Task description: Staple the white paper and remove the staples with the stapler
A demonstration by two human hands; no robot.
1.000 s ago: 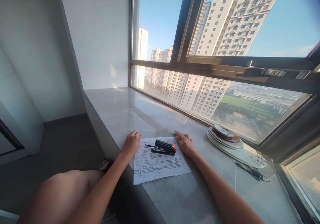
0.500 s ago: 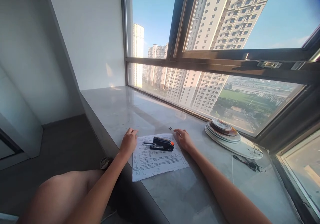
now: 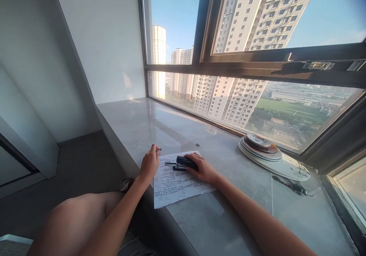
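Observation:
A black stapler [image 3: 180, 160] lies on printed sheets of paper [image 3: 174, 189], its thin metal feed rod sticking out to the left. My right hand [image 3: 202, 167] is wrapped over the stapler's right end and hides its orange part. Left of the paper's top corner, my left hand [image 3: 150, 163] is closed in a pinch on a small strip of staples [image 3: 159, 149], whose tip shows past the fingers. Two more short staple strips [image 3: 197, 145] rest on the grey windowsill [image 3: 206, 221] behind the stapler.
Stacked plates [image 3: 259, 149] and round discs sit near the window at right, with a dark corded object [image 3: 294, 187] in front. The window frame [image 3: 228, 70] bounds the sill behind. My bent knee [image 3: 71, 218] is below the sill's left edge.
My right hand has moved left from beside the staple strips onto the stapler and closed over it. My left hand stays by the paper, its small strip now showing more clearly. The view has shifted slightly.

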